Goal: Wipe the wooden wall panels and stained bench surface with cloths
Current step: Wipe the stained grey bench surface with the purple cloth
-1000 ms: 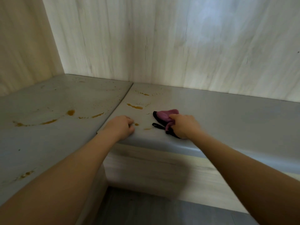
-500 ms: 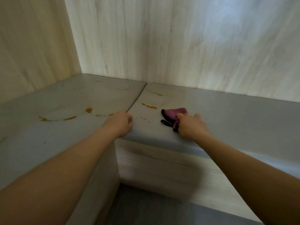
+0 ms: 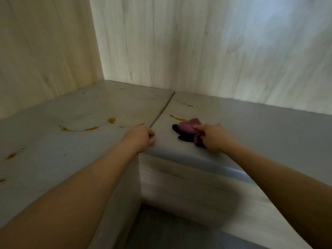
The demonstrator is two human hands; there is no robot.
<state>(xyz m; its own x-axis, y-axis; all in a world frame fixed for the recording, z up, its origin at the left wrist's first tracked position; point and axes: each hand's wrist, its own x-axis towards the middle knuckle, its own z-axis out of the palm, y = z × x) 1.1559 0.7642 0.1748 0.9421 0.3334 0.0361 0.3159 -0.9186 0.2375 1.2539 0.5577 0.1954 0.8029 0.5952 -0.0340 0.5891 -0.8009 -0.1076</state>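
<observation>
Bunched on the grey bench [image 3: 269,126] just right of the seam, a pink-and-black cloth [image 3: 186,131] was gripped by the curled right hand [image 3: 213,136], beside an orange stain [image 3: 177,118]. The left hand [image 3: 139,138] was rested at the bench's edge, fingers curled, nothing held.

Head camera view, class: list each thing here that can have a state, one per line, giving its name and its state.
Bench: stained with orange smears, not yet wiped clean.
Cloth: bunched up, lying on the bench beside an orange smear.
Right hand: grips the cloth, pressing it on the bench.
Left hand: fingers curled, resting on the bench near the seam, holding nothing.
Wall panels: dry-looking, no stains visible.
</observation>
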